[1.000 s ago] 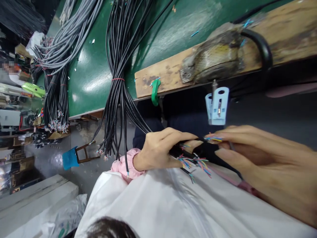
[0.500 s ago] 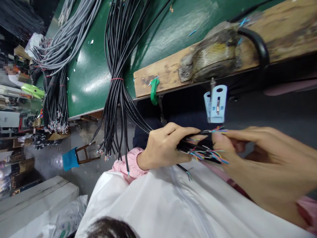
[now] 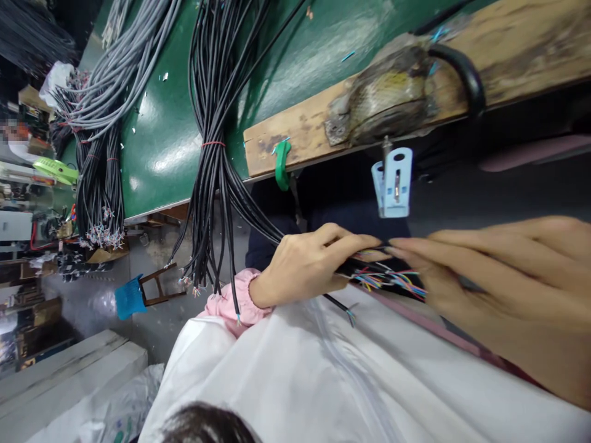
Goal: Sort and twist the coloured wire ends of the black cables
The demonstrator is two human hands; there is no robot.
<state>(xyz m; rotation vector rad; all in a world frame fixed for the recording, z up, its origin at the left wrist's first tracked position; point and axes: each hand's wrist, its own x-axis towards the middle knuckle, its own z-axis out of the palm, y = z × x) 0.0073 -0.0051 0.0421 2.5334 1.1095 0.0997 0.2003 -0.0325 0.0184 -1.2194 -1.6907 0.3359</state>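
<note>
In the head view, my left hand (image 3: 307, 267) is closed around a bunch of black cables (image 3: 258, 212). Beyond its fingers, the cable ends show bare, thin coloured wires (image 3: 369, 279), in red, blue, yellow and white. My right hand (image 3: 503, 286) is at those ends, fingers together and their tips close to my left fingertips. What lies between its thumb and fingers is hidden. One loose cable end (image 3: 351, 315) sticks out below my left hand. The same bunch runs up to the bench, bound by a red tie (image 3: 213, 144).
A wooden board (image 3: 295, 132) lies along the edge of the green bench (image 3: 152, 166). On it are a taped lump (image 3: 383, 98) and a green hook (image 3: 282, 165); a light blue clip (image 3: 396, 183) hangs below. Grey cables (image 3: 133, 61) and a blue stool (image 3: 130, 296) are left.
My right hand has shifted, and the wires it pinched at the upper cable end are now hidden by its fingers. The view has moved slightly; my left hand keeps its hold.
</note>
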